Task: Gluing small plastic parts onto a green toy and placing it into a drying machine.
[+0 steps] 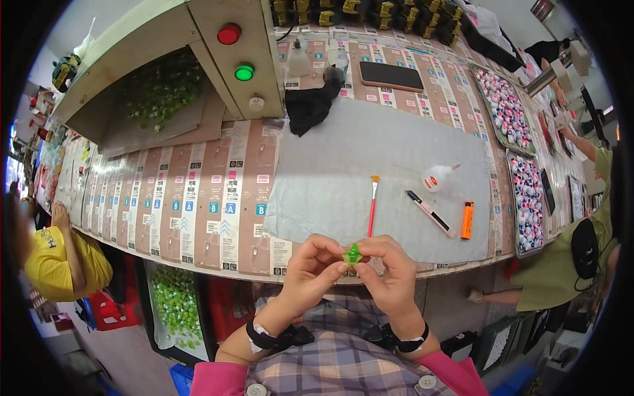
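Both hands meet in front of my body at the near edge of the table. My left hand (313, 265) and my right hand (388, 267) pinch a small green plastic piece (352, 254) between thumbs and fingertips. The fingers cover part of it, so its exact kind is unclear. Just beyond the hands lies a thin brush (372, 208) with a red handle, bristles pointing away. To its right are a small white glue bottle (436, 179), a pink-and-black pen-like tool (430, 214) and an orange lighter (467, 220), all on a grey sheet (317, 198).
At the left stands a metal box (241, 39) with red and green lights and green pieces inside. Trays (528, 204) of multicoloured small pieces line the right edge. A phone (391, 76) and black cloth (310, 109) lie farther back. A bin of green pieces (177, 303) sits below left. People stand either side.
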### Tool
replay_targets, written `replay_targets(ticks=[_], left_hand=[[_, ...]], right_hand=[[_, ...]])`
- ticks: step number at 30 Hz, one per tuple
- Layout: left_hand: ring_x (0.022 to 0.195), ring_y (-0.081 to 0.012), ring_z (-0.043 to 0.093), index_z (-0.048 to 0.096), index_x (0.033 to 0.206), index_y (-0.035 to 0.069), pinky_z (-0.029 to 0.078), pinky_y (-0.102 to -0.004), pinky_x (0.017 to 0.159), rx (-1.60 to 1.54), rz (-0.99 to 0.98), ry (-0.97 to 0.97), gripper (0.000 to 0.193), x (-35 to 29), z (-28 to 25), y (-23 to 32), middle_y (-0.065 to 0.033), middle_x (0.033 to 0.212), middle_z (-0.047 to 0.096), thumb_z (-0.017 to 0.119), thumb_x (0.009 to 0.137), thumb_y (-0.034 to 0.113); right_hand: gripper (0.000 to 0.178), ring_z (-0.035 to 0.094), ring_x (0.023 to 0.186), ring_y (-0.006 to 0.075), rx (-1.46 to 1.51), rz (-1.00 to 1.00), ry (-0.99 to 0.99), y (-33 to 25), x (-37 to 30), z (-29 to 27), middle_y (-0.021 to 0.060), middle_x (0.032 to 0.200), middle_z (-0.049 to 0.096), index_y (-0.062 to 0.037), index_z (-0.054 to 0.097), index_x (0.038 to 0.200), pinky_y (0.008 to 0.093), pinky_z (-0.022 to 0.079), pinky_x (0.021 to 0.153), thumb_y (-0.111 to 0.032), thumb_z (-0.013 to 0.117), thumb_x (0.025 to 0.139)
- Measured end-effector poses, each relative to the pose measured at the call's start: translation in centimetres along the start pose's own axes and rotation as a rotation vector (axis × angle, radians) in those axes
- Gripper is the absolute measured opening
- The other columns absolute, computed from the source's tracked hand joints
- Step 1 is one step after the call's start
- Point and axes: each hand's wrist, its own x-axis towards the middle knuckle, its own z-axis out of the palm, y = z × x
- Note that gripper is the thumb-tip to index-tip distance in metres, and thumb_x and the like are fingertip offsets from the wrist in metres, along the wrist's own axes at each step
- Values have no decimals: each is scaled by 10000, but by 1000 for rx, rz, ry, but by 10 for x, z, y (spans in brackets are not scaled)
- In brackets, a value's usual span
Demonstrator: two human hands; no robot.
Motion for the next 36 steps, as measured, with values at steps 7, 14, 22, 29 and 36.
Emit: replay_targets(ticks=[7, 14, 22, 29, 36], left_hand=[[946, -133, 572, 438, 1020, 31, 449, -260, 843, -25, 14, -20, 188, 1, 2, -1, -89, 1012, 587, 529, 863, -17], [1016, -149, 542, 427, 1054, 32, 423, -286, 888, -98, -31, -158, 213, 2, -4, 7, -94, 1063, 563, 529, 869, 6], [1010, -169, 559, 399, 1089, 39, 450, -305, 866, 37, -70, -107, 313, 0, -4, 21, -111, 1070, 563, 572, 834, -16], [998, -246, 586, 327, 1133, 79, 470, -354, 873, 485, 216, -105, 468, 3, -2, 23, -209, 1057, 573, 630, 789, -16], [998, -250, 587, 268, 1250, 98, 480, -353, 862, 479, 262, -124, 620, 4, -1, 23, -209, 1062, 569, 635, 772, -44]], right_hand=[[169, 589, 779, 214, -26, -49, -17, 0, 2, -2, 102, 897, 621, -1, 600, 897, 287, 464, 684, -14, 655, 737], [226, 584, 756, 209, -186, -180, -49, -9, 6, -7, 86, 901, 626, -28, 612, 899, 287, 455, 636, -4, 675, 683], [289, 577, 764, 227, -319, -334, -73, -12, 11, -11, 73, 916, 622, -43, 618, 924, 302, 453, 660, -6, 686, 646], [194, 569, 739, 212, 3, -93, -26, -3, 0, -13, 88, 850, 613, -31, 592, 863, 291, 438, 678, -18, 690, 696], [179, 587, 706, 211, 68, -97, -16, -4, -5, -1, 90, 784, 626, -21, 585, 847, 289, 446, 661, 43, 670, 702]])
